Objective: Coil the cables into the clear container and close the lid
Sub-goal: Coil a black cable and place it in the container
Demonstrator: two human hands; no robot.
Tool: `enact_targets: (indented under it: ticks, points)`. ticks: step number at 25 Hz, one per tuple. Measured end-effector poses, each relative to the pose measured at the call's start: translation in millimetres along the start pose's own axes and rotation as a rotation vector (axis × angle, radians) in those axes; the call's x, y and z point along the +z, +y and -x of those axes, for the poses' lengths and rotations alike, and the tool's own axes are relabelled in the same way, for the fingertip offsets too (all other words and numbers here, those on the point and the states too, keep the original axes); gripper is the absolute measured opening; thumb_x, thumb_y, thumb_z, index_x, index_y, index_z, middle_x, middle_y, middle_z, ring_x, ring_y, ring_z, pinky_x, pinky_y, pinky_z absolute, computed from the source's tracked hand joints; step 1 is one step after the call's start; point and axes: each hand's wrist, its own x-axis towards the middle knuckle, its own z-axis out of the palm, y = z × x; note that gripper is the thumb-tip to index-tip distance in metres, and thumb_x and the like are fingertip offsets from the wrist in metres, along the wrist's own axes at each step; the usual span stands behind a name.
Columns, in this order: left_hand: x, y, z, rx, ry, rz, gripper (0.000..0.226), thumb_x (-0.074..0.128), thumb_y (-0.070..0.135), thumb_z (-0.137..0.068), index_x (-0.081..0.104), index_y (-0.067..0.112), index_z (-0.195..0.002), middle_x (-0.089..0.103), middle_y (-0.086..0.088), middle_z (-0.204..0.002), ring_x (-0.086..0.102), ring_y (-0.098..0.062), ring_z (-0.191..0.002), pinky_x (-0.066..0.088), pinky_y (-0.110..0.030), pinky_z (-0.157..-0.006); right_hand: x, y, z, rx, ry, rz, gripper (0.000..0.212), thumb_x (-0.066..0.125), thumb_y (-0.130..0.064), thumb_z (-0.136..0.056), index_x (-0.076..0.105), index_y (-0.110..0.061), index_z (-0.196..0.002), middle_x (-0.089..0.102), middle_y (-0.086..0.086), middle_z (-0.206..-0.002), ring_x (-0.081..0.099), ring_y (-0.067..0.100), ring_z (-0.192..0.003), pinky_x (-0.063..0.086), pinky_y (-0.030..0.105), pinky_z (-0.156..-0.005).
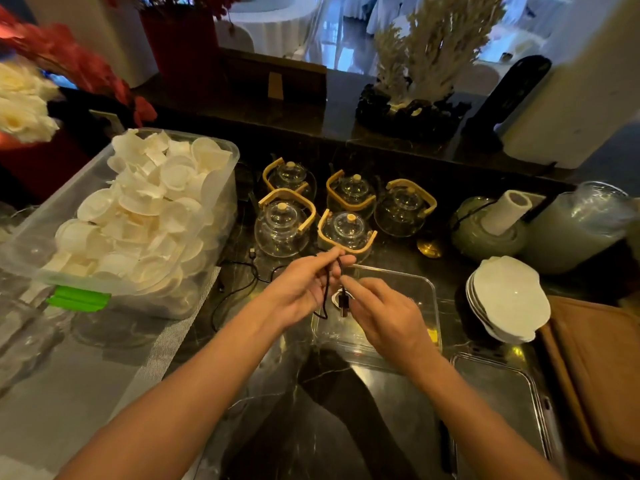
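A thin black cable (327,292) hangs between my hands above the clear container (424,289), which stands open on the dark marble counter. My left hand (304,285) pinches the cable near its top, fingers curled around it. My right hand (377,313) pinches the cable's plug end just below. More black cable (242,271) trails leftward across the counter toward a small connector. The clear lid (498,393) lies flat at the lower right, apart from the container.
A big clear tub of white cups (145,220) fills the left. Several glass teapots (284,223) with wooden handles stand right behind my hands. Stacked white bowls (509,299), a paper roll in a green jar (502,216) and brown cloth (595,368) crowd the right.
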Motion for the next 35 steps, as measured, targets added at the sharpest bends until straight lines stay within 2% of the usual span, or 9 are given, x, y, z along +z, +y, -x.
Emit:
enact_targets:
  ticks: [4, 10, 13, 15, 18, 21, 26, 31, 35]
  points:
    - [-4, -8, -2, -0.015, -0.001, -0.070, 0.021, 0.059, 0.023, -0.101, 0.072, 0.007, -0.106, 0.078, -0.005, -0.087, 0.065, -0.004, -0.060, 0.054, -0.017, -0.055, -6, -4, -7, -0.036, 0.062, -0.064, 0.029, 0.058, -0.015, -0.104, 0.071, -0.003, -0.127, 0.072, 0.017, -0.105, 0.071, 0.025, -0.080, 0.060, 0.039, -0.064]
    - [-31, -26, 11, 0.079, 0.037, -0.829, 0.058, 0.058, 0.067, -0.089, 0.077, 0.013, -0.104, 0.079, -0.005, -0.092, 0.071, -0.014, -0.076, 0.054, -0.024, -0.071, -41, -4, -53, 0.696, 0.393, -0.892, 0.017, 0.047, -0.023, -0.108, 0.064, -0.026, -0.109, 0.075, 0.004, -0.102, 0.072, 0.020, -0.097, 0.060, 0.032, -0.084]
    - [-48, -31, 22, 0.069, -0.047, -1.293, 0.072, 0.051, 0.084, -0.080, 0.076, 0.022, -0.107, 0.073, 0.011, -0.077, 0.068, -0.007, -0.071, 0.054, -0.030, -0.077, -62, 14, -74, 0.825, 0.384, -1.128, 0.018, 0.048, -0.033, -0.108, 0.064, -0.027, -0.101, 0.073, 0.004, -0.083, 0.071, 0.021, -0.072, 0.064, 0.042, -0.073]
    - [-49, -29, 26, 0.059, -0.034, -1.449, 0.090, 0.044, 0.093, -0.074, 0.068, 0.025, -0.128, 0.073, 0.016, -0.095, 0.068, 0.000, -0.091, 0.057, -0.035, -0.089, -65, 21, -79, 0.868, 0.318, -1.172, 0.021, 0.051, -0.034, -0.107, 0.065, -0.021, -0.099, 0.061, -0.001, -0.070, 0.056, 0.012, -0.055, 0.057, 0.033, -0.054]
    - [-28, -19, 30, 0.202, 0.030, -1.241, 0.095, 0.040, 0.094, -0.075, 0.047, 0.033, -0.148, 0.055, 0.016, -0.144, 0.050, -0.006, -0.135, 0.041, -0.035, -0.113, -55, 24, -75, 0.969, 0.127, -1.212, 0.027, 0.055, -0.035, -0.105, 0.069, -0.018, -0.091, 0.051, -0.007, -0.064, 0.040, 0.007, -0.049, 0.036, 0.019, -0.042]
    - [9, -7, 26, 0.293, -0.001, -0.889, 0.050, 0.039, 0.083, -0.084, 0.060, 0.058, -0.121, 0.064, 0.030, -0.123, 0.055, 0.003, -0.127, 0.044, -0.024, -0.106, -38, 15, -64, 1.061, -0.092, -1.289, 0.028, 0.055, -0.034, -0.106, 0.067, -0.014, -0.093, 0.050, -0.006, -0.063, 0.033, 0.005, -0.047, 0.027, 0.017, -0.039]
    - [47, -5, 7, 0.272, -0.002, -0.883, 0.048, 0.036, 0.059, -0.102, 0.065, 0.020, -0.105, 0.067, -0.004, -0.107, 0.063, -0.006, -0.098, 0.046, -0.023, -0.093, -24, 3, -50, 1.072, -0.170, -1.428, 0.026, 0.052, -0.017, -0.106, 0.063, -0.010, -0.084, 0.048, 0.001, -0.068, 0.033, 0.003, -0.044, 0.024, 0.016, -0.037]
    - [52, -10, -6, 0.173, -0.095, -0.719, 0.058, 0.031, 0.049, -0.107, 0.061, 0.012, -0.137, 0.065, -0.005, -0.137, 0.058, -0.011, -0.129, 0.040, -0.032, -0.115, -29, 7, -41, 1.098, -0.247, -1.534, 0.033, 0.053, -0.017, -0.105, 0.069, -0.018, -0.076, 0.048, 0.002, -0.070, 0.029, 0.003, -0.043, 0.022, 0.015, -0.036]
    - [51, 0, -12, 0.076, -0.233, -0.182, 0.068, 0.024, 0.048, -0.107, 0.052, -0.004, -0.140, 0.060, -0.023, -0.140, 0.058, -0.031, -0.132, 0.043, -0.041, -0.114, -23, 5, -24, 1.130, -0.387, -1.542, 0.031, 0.062, -0.039, -0.101, 0.065, -0.016, -0.081, 0.045, -0.001, -0.062, 0.029, 0.007, -0.043, 0.027, 0.018, -0.039]
